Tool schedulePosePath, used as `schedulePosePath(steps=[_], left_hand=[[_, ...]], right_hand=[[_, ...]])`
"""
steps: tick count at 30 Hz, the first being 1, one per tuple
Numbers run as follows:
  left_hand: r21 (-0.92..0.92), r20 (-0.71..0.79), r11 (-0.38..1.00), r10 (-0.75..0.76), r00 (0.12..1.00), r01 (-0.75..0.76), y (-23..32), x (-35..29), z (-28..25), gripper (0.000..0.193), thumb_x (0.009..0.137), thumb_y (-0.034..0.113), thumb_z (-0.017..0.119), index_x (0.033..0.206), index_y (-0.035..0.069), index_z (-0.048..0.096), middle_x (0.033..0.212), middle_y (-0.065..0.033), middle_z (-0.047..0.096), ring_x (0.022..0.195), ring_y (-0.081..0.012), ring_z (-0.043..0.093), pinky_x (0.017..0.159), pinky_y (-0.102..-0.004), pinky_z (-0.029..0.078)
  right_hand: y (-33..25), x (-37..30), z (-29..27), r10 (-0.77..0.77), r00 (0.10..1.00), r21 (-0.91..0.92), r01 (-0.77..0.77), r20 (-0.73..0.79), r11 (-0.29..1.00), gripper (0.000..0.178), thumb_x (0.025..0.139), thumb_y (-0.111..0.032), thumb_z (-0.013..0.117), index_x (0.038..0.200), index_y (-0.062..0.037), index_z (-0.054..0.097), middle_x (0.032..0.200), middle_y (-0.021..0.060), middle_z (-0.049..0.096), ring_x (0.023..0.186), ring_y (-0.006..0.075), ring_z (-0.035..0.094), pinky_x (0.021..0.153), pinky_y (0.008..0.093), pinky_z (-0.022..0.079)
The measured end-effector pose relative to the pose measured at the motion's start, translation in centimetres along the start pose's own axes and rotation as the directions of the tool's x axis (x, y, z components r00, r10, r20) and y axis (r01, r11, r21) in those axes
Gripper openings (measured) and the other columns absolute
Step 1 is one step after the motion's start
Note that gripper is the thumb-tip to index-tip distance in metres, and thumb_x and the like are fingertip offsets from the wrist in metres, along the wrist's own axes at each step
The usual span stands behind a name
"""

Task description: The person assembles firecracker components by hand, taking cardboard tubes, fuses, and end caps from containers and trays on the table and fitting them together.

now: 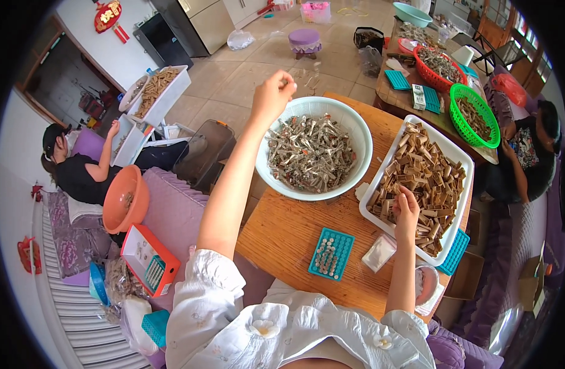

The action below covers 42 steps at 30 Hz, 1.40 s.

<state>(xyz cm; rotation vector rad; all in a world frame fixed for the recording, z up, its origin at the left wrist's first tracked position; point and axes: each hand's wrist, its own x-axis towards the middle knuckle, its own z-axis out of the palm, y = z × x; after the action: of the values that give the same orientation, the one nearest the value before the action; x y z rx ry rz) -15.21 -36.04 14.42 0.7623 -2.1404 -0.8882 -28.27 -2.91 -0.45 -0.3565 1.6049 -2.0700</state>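
My left hand [274, 93] is raised at the far left rim of a pale round bowl [367, 150]. Its fingers are curled closed; whatever they hold is hidden. Inside the bowl lies a heap of small, clear, shiny wrapped pieces [310, 154]. Over a white rectangular tray [469, 169] my right hand [407, 212] has its fingertips pinched together, among short brown pieces [427, 178], some tube-like. I cannot make out what is in that pinch. Nearer to me, a teal grid tray [332, 253] carries several small round whitish pieces, with a clear plastic packet [378, 253] beside it.
Under the bowl and tray is a wooden table [276, 227]. A teal grid tray [455, 252] and a clear cup [427, 283] stand at its right. Co-workers sit left [85, 166] and right [528, 147]. An orange basin [125, 197] is left; red [439, 71] and green baskets [495, 117] are far right.
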Motion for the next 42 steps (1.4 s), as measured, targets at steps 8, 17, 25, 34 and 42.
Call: schedulePosePath(steps=[8, 17, 25, 34, 42], left_hand=[[0.226, 0.053, 0.969, 0.090, 0.995, -0.100, -0.1, -2.3, -0.5, 0.011, 0.077, 0.012, 0.058, 0.085, 0.005, 0.055, 0.074, -0.0078, 0.064, 0.070, -0.0155, 0.061, 0.059, -0.0257, 0.045], [-0.357, 0.296, 0.909, -0.107, 0.949, 0.214, -1.9, -4.6, -0.6, 0.012, 0.081, 0.011, 0.054, 0.090, 0.004, 0.052, 0.079, -0.0047, 0.063, 0.064, -0.0070, 0.054, 0.054, -0.0204, 0.039], [-0.571, 0.283, 0.796, -0.039, 0.958, 0.201, -1.8, -7.6, -0.5, 0.009, 0.081, 0.009, 0.053, 0.089, 0.006, 0.055, 0.081, -0.0007, 0.059, 0.071, -0.0044, 0.051, 0.058, -0.0192, 0.039], [-0.678, 0.286, 0.709, 0.012, 0.958, 0.193, 1.8, -13.8, -1.0, 0.019, 0.082, 0.006, 0.053, 0.100, 0.000, 0.050, 0.085, -0.0071, 0.060, 0.082, -0.0108, 0.058, 0.073, -0.0225, 0.047], [-0.604, 0.216, 0.791, 0.043, 0.975, 0.099, 5.4, -18.1, -1.0, 0.018, 0.079, 0.006, 0.057, 0.095, 0.001, 0.051, 0.084, -0.0070, 0.061, 0.078, -0.0102, 0.058, 0.071, -0.0227, 0.046]], right_hand=[[0.0, -0.1, -0.2, -0.006, 1.000, 0.007, 0.006, 0.019, 1.000, 0.025, 0.086, -0.013, 0.049, 0.107, -0.0017, 0.053, 0.071, -0.0028, 0.047, 0.061, 0.0049, 0.040, 0.055, 0.0168, 0.034], [0.4, 0.2, -0.5, -0.025, 1.000, -0.006, 0.025, 0.015, 1.000, 0.023, 0.085, -0.009, 0.047, 0.106, -0.0014, 0.052, 0.073, -0.0023, 0.048, 0.062, 0.0048, 0.041, 0.056, 0.0173, 0.035], [0.4, 0.0, -0.2, -0.018, 0.997, 0.095, 0.025, -0.074, 0.995, 0.012, 0.083, 0.004, 0.039, 0.081, -0.0044, 0.048, 0.081, 0.0012, 0.051, 0.069, 0.0070, 0.049, 0.063, 0.0180, 0.043], [0.6, -1.2, 0.0, -0.571, 0.789, -0.306, 0.499, -0.227, 0.811, 0.020, 0.078, 0.011, 0.028, 0.077, -0.0023, 0.043, 0.079, 0.0050, 0.045, 0.056, 0.0072, 0.042, 0.049, 0.0179, 0.035], [-5.5, -5.5, 7.4, -0.344, 0.937, 0.045, 0.347, -0.062, 0.937, 0.017, 0.082, -0.006, 0.037, 0.096, -0.0033, 0.048, 0.081, 0.0037, 0.049, 0.049, 0.0042, 0.033, 0.041, 0.0183, 0.026]])
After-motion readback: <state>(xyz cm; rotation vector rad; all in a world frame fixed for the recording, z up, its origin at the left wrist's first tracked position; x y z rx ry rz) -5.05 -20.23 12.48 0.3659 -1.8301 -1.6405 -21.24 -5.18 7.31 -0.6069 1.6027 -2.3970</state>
